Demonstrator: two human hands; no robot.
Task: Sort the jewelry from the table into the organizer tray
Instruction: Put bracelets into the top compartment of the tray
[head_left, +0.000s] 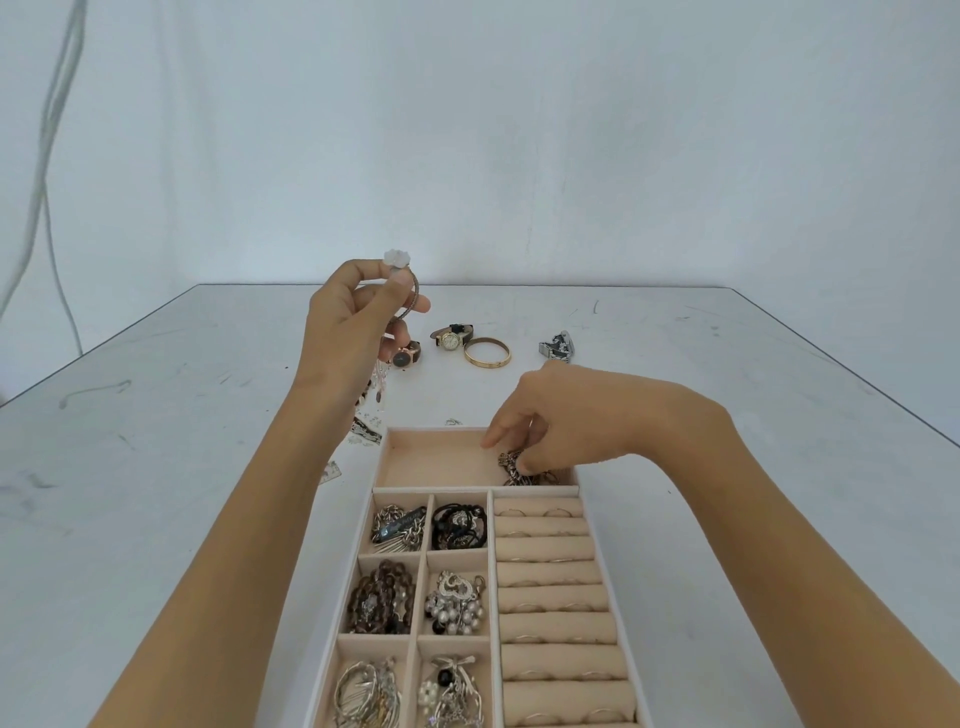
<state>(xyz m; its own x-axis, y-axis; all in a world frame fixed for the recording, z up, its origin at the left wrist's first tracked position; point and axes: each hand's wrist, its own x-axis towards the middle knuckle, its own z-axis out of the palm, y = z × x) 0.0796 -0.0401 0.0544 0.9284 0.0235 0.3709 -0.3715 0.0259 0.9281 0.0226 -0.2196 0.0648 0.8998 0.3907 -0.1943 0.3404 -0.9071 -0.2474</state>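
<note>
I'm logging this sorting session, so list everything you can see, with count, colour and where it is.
organizer tray: one, beige, near middle of table
chain: one, dark metal, tray's top compartment
jewelry heaps: six, silver, black, brown, tray's left compartments
ring rolls: several, beige, tray's right side
strap watches: two, brown and black, table beyond tray
gold bangle: one, beside black-strap watch
silver watch: one, farther right
flower bangle: one, brownish, white flower, left hand
loose pieces: several, silvery, left of tray
left hand: raised, holds flower bangle
right hand: pinches chain
</note>
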